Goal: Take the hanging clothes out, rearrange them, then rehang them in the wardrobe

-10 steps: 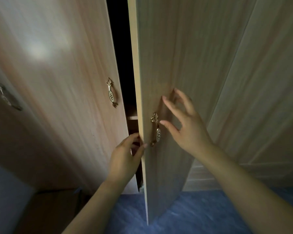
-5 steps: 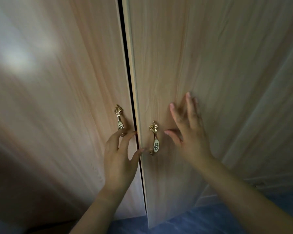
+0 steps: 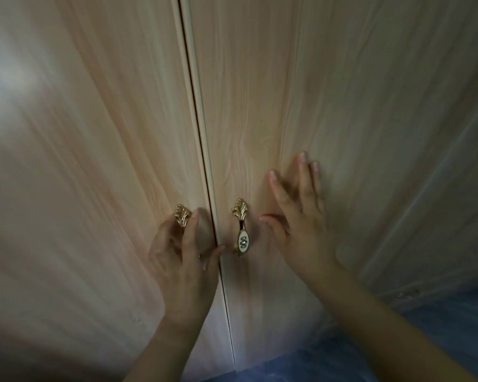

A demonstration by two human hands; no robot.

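No text or numbers are readable on the wardrobe doors or handles.

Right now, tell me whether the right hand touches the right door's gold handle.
Apart. The head view shows bare wood between the handle and the thumb of the right hand, which lies flat on the door.

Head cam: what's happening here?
A person is at a wardrobe whose two doors stand all but shut, with only a thin dark seam between them. The right hand lies flat on the right door, fingers spread, beside the right handle. The left hand covers the lower part of the left handle; blur hides whether it grips it. No clothes are in view.
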